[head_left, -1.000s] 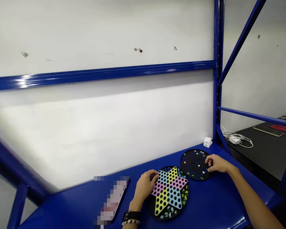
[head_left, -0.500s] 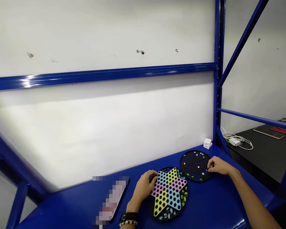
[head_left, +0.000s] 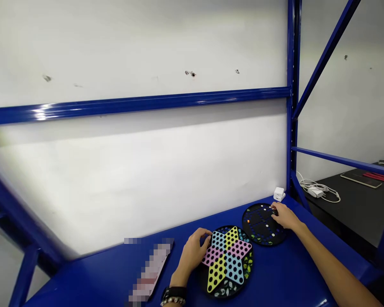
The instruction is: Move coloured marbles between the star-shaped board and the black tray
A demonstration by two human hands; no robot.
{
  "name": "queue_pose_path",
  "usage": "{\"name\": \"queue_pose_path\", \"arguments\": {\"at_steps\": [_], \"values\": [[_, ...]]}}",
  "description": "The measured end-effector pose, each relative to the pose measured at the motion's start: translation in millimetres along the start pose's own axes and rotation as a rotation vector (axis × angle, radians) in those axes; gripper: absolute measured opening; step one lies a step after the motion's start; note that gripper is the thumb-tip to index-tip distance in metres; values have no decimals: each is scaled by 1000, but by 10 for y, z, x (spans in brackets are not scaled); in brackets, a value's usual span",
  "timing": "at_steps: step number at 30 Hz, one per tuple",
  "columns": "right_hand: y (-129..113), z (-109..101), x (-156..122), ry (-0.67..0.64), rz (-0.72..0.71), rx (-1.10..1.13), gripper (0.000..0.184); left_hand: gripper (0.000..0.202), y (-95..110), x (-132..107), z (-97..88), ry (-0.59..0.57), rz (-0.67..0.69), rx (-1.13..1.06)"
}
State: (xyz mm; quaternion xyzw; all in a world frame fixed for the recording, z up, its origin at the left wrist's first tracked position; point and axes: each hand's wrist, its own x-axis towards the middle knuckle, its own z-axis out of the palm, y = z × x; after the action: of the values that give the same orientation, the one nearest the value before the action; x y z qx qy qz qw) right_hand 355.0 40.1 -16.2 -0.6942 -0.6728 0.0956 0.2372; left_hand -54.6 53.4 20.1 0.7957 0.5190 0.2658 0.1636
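A round black Chinese checkers board [head_left: 225,258] with a star of pink, yellow and blue points lies on the blue table. My left hand [head_left: 193,250] has its curled fingers and thumb at the board's upper left edge. Glassy marbles [head_left: 248,266], some green and some clear, fill the board's rim pockets. Beyond it to the right is a round black tray [head_left: 259,228] dotted with small white, orange, blue and green pieces. Over this tray's upper right edge, my right hand [head_left: 284,215] has its fingertips pinched together; anything between them is too small to make out.
A phone-like flat object [head_left: 150,270], partly pixelated, lies left of the board. White charger blocks [head_left: 279,194] stand at the table's back corner, by a blue post [head_left: 291,140]. A black side table [head_left: 355,204] at right holds a white cable [head_left: 320,190].
My right hand has moved up and slightly left, from the tray's right side to its upper right edge. My left hand stays at the board. The view has tilted slightly.
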Motion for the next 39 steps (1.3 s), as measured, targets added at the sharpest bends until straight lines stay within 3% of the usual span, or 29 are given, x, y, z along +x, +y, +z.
{"name": "queue_pose_path", "arguments": {"at_steps": [2,11,33,36,39], "values": [[-25,59,18,-28,-5,-56,31,24,24,-1,-7,-4,3,4],[-39,63,1,-12,17,-211,18,22,100,-12,-15,22,36,-5],[-83,71,0,-69,78,-276,20,22,120,-16,-38,7,36,29],[-85,82,-3,-56,90,-186,17,23,133,-16,-44,-4,30,19],[-108,50,-5,22,81,175,9,24,139,-20,-52,-15,25,3]]}}
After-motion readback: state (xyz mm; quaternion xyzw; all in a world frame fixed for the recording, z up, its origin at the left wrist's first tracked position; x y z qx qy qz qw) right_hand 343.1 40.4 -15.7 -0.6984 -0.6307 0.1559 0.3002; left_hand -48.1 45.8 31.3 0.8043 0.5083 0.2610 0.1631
